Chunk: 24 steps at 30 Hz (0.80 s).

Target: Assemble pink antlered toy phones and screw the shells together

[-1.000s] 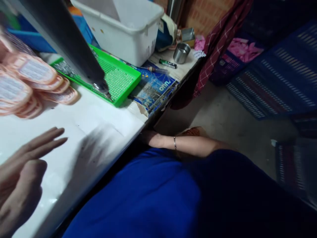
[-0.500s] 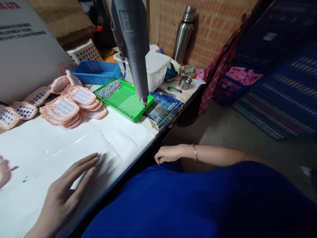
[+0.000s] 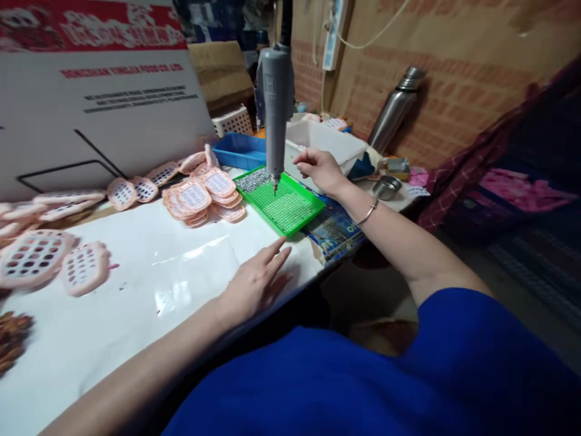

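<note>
My left hand [image 3: 252, 281] rests on the white table sheet [image 3: 136, 315] with its fingers spread, holding nothing, fingertips by the near corner of the green tray [image 3: 294, 226]. Small metal pieces [image 3: 256, 179] lie in the tray's far left part. A grey electric screwdriver [image 3: 275, 115] hangs upright, its bit over the tray. My right hand [image 3: 320, 171], with a bracelet on the wrist, is raised beside the white bin [image 3: 349, 145]. Its fingers are curled together; what they hold, if anything, is too small to name. Stacked pink-rimmed perforated pieces [image 3: 193, 197] lie left of the tray.
Behind the tray sits a blue bin [image 3: 242, 158]. More perforated pieces [image 3: 39, 257] line the table's left side. At the right are a steel bottle [image 3: 397, 109] and a small metal cup [image 3: 387, 188]. A printed white box [image 3: 136, 133] stands at the back left.
The view has swung left. My right hand has risen from my lap to beside the white bin. My left hand has moved forward to the tray's corner. The other hand at the left edge is gone.
</note>
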Each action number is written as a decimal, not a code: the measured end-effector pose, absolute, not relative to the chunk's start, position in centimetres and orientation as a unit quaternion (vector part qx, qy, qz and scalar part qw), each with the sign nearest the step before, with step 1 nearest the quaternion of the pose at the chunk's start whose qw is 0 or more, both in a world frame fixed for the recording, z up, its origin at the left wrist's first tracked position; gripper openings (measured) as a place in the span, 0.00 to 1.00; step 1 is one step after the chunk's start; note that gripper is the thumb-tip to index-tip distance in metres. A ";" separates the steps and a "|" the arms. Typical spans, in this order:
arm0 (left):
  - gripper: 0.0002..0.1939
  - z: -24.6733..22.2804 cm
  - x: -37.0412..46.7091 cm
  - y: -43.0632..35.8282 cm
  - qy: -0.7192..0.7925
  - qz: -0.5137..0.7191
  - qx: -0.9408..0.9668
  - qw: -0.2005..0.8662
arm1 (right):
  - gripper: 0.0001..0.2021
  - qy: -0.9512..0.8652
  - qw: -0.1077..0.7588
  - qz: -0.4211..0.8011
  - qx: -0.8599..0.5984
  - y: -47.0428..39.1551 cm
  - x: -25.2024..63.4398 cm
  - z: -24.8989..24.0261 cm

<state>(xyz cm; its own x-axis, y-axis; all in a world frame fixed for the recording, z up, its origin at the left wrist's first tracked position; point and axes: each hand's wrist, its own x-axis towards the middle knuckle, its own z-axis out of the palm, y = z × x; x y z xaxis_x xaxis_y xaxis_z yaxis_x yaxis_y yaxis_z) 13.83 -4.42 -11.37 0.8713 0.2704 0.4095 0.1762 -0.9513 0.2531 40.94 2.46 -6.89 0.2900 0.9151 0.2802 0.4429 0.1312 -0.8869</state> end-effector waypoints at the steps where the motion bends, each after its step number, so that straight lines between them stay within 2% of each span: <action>1: 0.22 -10.9 12.6 -5.0 0.121 0.225 0.961 0.103 | 0.09 -0.554 0.502 0.222 -0.626 3.9 40.5 -6.8; 3: 0.21 -10.2 9.7 -6.2 0.144 0.232 0.957 0.097 | 0.12 -0.560 0.491 0.196 -0.638 5.8 39.8 -6.7; 6: 0.21 -9.7 4.0 -7.8 0.236 0.251 0.937 0.060 | 0.15 -0.560 0.537 0.148 -0.614 5.0 39.3 -6.7; 9: 0.20 -10.2 -2.1 -9.4 0.361 0.268 0.893 -0.022 | 0.10 -0.570 0.642 -0.079 -0.507 -0.3 38.5 -7.7; 10: 0.19 -10.5 -3.9 -9.9 0.396 0.274 0.875 -0.051 | 0.10 -0.591 0.630 -0.131 -0.487 -2.6 38.0 -8.4; 12: 0.16 -11.2 -6.9 -10.6 0.453 0.296 0.835 -0.097 | 0.14 -0.709 0.519 -0.147 -0.455 -6.7 36.4 -10.1; 13: 0.15 -11.5 -8.1 -10.9 0.480 0.309 0.814 -0.110 | 0.16 -0.776 0.462 -0.093 -0.419 -8.3 35.3 -11.2; 16: 0.11 -11.8 -10.8 -11.5 0.558 0.341 0.747 -0.119 | 0.13 -0.864 0.393 -0.055 -0.309 -10.5 32.3 -13.8; 20: 0.14 -10.3 -15.3 -11.2 0.648 0.358 0.658 -0.137 | 0.12 -0.877 0.374 -0.114 -0.278 -9.7 30.6 -14.7; 24: 0.19 -7.5 -21.7 -7.7 0.737 0.370 0.547 -0.146 | 0.10 -0.878 0.370 -0.125 -0.276 -9.2 30.4 -13.7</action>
